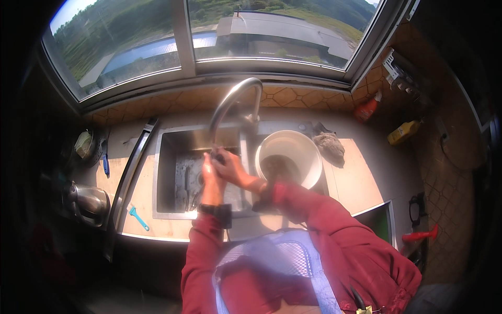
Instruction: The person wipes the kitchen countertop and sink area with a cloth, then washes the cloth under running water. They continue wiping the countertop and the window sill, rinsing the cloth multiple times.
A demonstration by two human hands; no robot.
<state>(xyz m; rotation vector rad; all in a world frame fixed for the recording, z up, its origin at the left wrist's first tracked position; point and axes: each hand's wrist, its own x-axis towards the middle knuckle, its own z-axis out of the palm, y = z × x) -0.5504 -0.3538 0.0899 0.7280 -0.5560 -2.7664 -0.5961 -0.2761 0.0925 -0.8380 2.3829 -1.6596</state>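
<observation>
Both my hands are raised over a stainless steel sink (166, 176), just under the outlet of a curved metal faucet (235, 88). My left hand (211, 176) is upright with its fingers near the outlet. My right hand (231, 167) lies against it, its fingers bent around a small dark thing (218, 157) that may be the end of the faucet or an object between the hands. The blur does not settle which. A long dark item (187, 184) lies in the sink. Right of the sink stands a round white bucket (288, 137) with murky contents.
A grey cloth (330, 145) lies right of the bucket. On the left are a long metal strip (131, 176), a turquoise-handled brush (138, 218), a blue-handled knife (105, 161) and a steel kettle (90, 202). Spray bottle (368, 108) and yellow bottle (404, 132) stand back right, beneath the window side.
</observation>
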